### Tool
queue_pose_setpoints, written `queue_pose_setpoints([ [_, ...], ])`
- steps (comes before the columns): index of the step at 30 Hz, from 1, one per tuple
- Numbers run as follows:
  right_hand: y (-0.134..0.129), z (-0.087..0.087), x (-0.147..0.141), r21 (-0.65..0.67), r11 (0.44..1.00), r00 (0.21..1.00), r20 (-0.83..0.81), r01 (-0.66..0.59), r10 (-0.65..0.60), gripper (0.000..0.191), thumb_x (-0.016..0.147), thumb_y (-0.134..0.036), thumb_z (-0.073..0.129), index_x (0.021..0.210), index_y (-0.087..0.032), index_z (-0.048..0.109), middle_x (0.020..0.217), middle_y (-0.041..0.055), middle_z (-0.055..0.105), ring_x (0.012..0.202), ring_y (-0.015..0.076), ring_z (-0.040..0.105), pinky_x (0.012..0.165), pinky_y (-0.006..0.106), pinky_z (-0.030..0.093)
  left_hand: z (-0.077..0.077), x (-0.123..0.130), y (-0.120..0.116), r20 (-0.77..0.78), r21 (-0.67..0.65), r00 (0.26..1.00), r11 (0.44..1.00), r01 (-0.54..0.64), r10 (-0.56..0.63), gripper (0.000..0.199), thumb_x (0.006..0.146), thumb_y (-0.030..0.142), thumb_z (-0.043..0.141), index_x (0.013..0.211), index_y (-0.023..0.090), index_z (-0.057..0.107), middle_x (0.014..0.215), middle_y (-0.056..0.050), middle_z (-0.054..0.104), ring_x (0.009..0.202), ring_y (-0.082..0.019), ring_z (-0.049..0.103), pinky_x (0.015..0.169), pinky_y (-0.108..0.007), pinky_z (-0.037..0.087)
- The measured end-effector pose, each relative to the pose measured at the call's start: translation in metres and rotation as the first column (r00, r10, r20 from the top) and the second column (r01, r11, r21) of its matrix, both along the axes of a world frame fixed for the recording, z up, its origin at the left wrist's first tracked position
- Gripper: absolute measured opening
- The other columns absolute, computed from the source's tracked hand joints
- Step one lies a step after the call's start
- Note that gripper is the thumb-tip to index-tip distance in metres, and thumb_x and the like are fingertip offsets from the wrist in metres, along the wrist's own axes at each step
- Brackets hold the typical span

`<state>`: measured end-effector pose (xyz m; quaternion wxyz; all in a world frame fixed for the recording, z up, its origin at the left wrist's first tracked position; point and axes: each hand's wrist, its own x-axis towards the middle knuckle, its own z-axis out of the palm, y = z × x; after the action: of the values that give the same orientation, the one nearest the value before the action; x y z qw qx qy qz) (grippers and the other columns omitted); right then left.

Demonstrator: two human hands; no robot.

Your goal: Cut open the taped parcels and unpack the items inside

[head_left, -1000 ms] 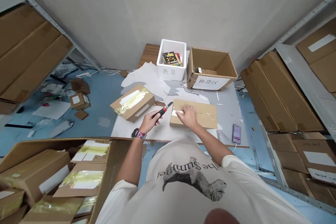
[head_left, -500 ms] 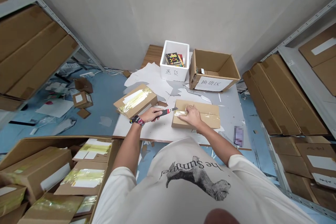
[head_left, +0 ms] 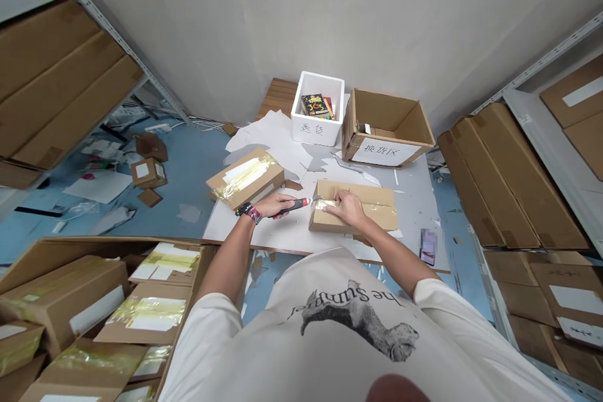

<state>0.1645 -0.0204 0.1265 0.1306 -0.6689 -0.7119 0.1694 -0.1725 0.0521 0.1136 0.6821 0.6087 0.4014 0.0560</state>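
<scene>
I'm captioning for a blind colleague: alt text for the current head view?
The left hand holds a utility knife, blade at the left end of a cardboard box, while the right hand rests on top. On the table, a second taped box lies to the left; a white bin and an open carton stand behind.

Beyond the right hand (head_left: 349, 207), slightly to its left, there stands a white foam box (head_left: 318, 133) with handwritten characters on its front. Inside it lie some books (head_left: 315, 105); the top one is black with "365" on it. Just beside, beyond the same hand and more to its right, is an open cardboard box (head_left: 407, 116) with a white label (head_left: 382, 152). To the right of this hand lies a phone-like object (head_left: 428, 246), which is blurred. Beyond the left hand (head_left: 273, 204), torn white paper (head_left: 257, 132) is spread. Well to that hand's left, a small carton (head_left: 148, 173) rests on the blue floor (head_left: 186, 166).
</scene>
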Motion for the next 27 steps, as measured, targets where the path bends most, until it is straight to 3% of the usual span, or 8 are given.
queue_pose_setpoints([
  [13, -0.005, 0.009, -0.002, -0.037, 0.999, 0.999, -0.041, -0.012, 0.01, 0.049, 0.085, -0.055, 0.096, 0.082, -0.025, 0.058, 0.089, 0.0018, 0.073, 0.084, 0.022, 0.063, 0.082, 0.032, 0.042, -0.003, -0.008, -0.028, 0.117, -0.084, 0.993, 0.996, 0.038, -0.028, 0.068, 0.094, 0.082, 0.074, 0.119, 0.018, 0.074, 0.071, 0.001, 0.059, 0.049, -0.01, 0.046, 0.045, -0.022, 0.03],
  [18, 0.0, 0.025, 0.005, -0.047, 0.997, 0.995, -0.08, -0.055, 0.052, 0.04, 0.092, -0.049, 0.09, 0.082, -0.025, 0.059, 0.099, 0.003, 0.079, 0.088, 0.0219, 0.068, 0.076, 0.03, 0.042, -0.005, -0.02, -0.044, 0.079, -0.097, 0.992, 0.99, 0.106, -0.098, 0.072, 0.09, 0.083, 0.077, 0.121, 0.018, 0.077, 0.07, 0.0, 0.064, 0.048, -0.011, 0.047, 0.044, -0.022, 0.031],
  [20, -0.004, 0.031, 0.01, -0.022, 0.989, 0.988, -0.07, -0.143, 0.141, 0.03, 0.099, -0.046, 0.083, 0.088, -0.025, 0.064, 0.102, 0.0035, 0.078, 0.092, 0.0231, 0.069, 0.079, 0.031, 0.046, -0.007, -0.03, -0.054, 0.079, -0.074, 0.997, 0.997, -0.011, 0.017, 0.078, 0.091, 0.084, 0.075, 0.13, 0.017, 0.076, 0.07, 0.001, 0.064, 0.048, -0.011, 0.048, 0.045, -0.023, 0.034],
  [22, -0.013, 0.033, 0.016, 0.042, 0.978, 0.979, -0.019, -0.202, 0.203, 0.017, 0.108, -0.04, 0.071, 0.101, -0.025, 0.071, 0.11, 0.0068, 0.078, 0.103, 0.0263, 0.07, 0.088, 0.035, 0.052, -0.009, -0.043, -0.063, 0.078, -0.036, 0.972, 0.975, -0.219, 0.221, 0.084, 0.094, 0.085, 0.069, 0.142, 0.016, 0.072, 0.072, 0.001, 0.064, 0.049, -0.011, 0.049, 0.047, -0.023, 0.037],
  [25, -0.024, 0.024, 0.027, 0.135, 0.97, 0.977, 0.101, -0.203, 0.19, 0.027, 0.114, -0.036, 0.058, 0.131, -0.024, 0.076, 0.137, 0.015, 0.074, 0.13, 0.0335, 0.064, 0.111, 0.046, 0.053, -0.012, -0.058, -0.079, 0.066, 0.057, 0.851, 0.85, -0.524, 0.521, 0.092, 0.096, 0.084, 0.06, 0.155, 0.013, 0.065, 0.077, -0.002, 0.068, 0.055, -0.014, 0.056, 0.052, -0.025, 0.045],
  [27, -0.027, 0.014, 0.033, 0.147, 0.967, 0.969, 0.166, -0.209, 0.184, 0.042, 0.114, -0.041, 0.058, 0.151, -0.025, 0.07, 0.157, 0.0174, 0.066, 0.146, 0.0395, 0.055, 0.125, 0.057, 0.045, -0.013, -0.06, -0.09, 0.062, 0.121, 0.786, 0.777, -0.617, 0.615, 0.098, 0.094, 0.085, 0.061, 0.157, 0.011, 0.064, 0.082, -0.005, 0.071, 0.061, -0.015, 0.06, 0.057, -0.026, 0.05],
])
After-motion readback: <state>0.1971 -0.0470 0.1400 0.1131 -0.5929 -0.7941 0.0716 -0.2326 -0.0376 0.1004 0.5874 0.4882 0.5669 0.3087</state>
